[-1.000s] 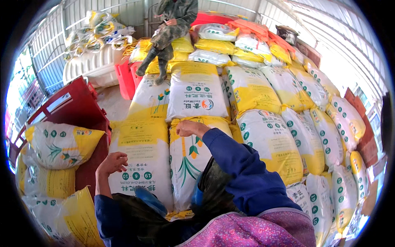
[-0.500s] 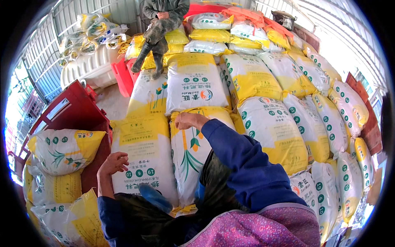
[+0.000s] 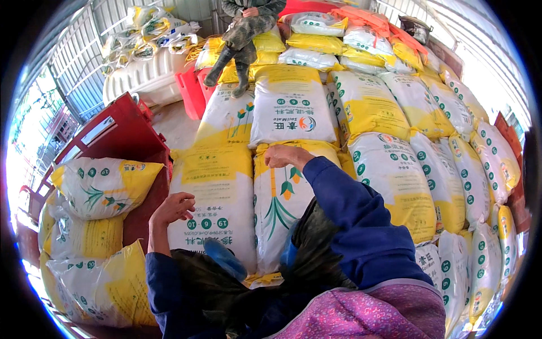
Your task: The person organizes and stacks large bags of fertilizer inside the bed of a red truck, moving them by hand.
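My left hand (image 3: 179,208) is held over a white and yellow woven sack (image 3: 212,186), its fingers loosely bent and apart, with nothing in them. My right hand (image 3: 285,156) is over the yellow upper end of the neighbouring sack (image 3: 271,217), which is printed with a green and orange plant. Its fingers curl downward and are closed together; what is inside them, if anything, is hidden. Whether that hand touches the sack I cannot tell. Between my arms are my legs in dark trousers and two blue shoe covers (image 3: 224,259).
More filled sacks (image 3: 389,186) lie in rows to the right and are stacked at the back. Several sacks (image 3: 104,189) sit at the left, beside a red metal panel (image 3: 116,127). A person (image 3: 243,39) in boots sits at the back, near a large cream-coloured tank (image 3: 144,79).
The view has shifted, so the whole scene sits further right in the picture. Both hands keep nearly the same pose over the same sacks.
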The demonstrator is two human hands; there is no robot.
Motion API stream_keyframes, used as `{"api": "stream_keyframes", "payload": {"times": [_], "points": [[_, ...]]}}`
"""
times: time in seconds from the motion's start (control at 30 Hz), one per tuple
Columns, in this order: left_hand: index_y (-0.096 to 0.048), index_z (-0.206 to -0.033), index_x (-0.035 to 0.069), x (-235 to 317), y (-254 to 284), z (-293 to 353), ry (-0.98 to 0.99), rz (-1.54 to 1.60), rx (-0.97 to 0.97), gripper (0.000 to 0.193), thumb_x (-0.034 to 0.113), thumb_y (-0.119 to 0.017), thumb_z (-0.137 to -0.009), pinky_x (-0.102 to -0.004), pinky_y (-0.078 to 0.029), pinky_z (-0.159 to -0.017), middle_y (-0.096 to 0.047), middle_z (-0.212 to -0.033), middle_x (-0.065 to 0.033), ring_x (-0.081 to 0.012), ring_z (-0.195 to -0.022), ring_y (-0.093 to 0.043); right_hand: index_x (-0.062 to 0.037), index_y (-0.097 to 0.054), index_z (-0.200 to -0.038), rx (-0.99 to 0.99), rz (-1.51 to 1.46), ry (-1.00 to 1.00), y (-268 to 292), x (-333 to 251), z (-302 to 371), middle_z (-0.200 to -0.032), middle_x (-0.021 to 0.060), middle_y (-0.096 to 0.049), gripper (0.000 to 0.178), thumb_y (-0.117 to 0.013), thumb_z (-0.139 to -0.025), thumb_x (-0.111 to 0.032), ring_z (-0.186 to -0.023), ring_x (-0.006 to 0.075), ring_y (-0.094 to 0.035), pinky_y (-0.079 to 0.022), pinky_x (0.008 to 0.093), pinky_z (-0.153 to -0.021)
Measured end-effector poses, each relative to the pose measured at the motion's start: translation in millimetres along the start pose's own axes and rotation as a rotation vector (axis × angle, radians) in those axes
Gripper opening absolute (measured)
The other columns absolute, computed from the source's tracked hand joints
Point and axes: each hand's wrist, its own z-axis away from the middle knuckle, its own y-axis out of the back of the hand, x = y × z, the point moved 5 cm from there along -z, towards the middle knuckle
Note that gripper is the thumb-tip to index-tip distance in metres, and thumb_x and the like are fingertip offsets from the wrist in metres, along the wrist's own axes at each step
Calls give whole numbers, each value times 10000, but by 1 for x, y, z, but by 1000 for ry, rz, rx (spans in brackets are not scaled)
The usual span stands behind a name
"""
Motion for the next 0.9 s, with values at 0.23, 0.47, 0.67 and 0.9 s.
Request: {"api": "stream_keyframes", "payload": {"times": [0.23,0.47,0.67,0.9], "points": [[-540,-1208,-18,-2,4,4,-7,8,-9,412,255,-571,-901,-245,-500,-589,-655,-910,-104,-151,-695,-658,-56,-676,-1025,23,-17,15,-3,-1,-8,-972,152,-687,288,-551,-770,-104,-898,315,-657,-513,387,-771],[-538,-1214,-17,3,7,12,-42,-83,32,439,288,-562,-899,-258,-498,-588,-656,-909,-113,-157,-722,-660,-57,-687,-977,38,27,105,-9,-2,-20,-947,152,-687,253,-560,-790,-171,-882,310,-658,-515,384,-762],[-530,-1224,-15,2,2,-3,-79,-118,-12,435,293,-556,-918,-273,-521,-602,-662,-910,-120,-161,-722,-667,-54,-682,-988,178,-179,235,-30,46,-27,-937,150,-687,271,-567,-797,-207,-873,307,-653,-512,378,-767],[-534,-1219,-13,-5,13,10,-57,-144,-3,441,310,-548,-919,-290,-524,-618,-663,-948,-124,-173,-733,-669,-67,-679,-1034,2,-35,110,-8,-5,-15,-971,151,-688,290,-583,-797,-203,-909,280,-651,-500,369,-803]]}}
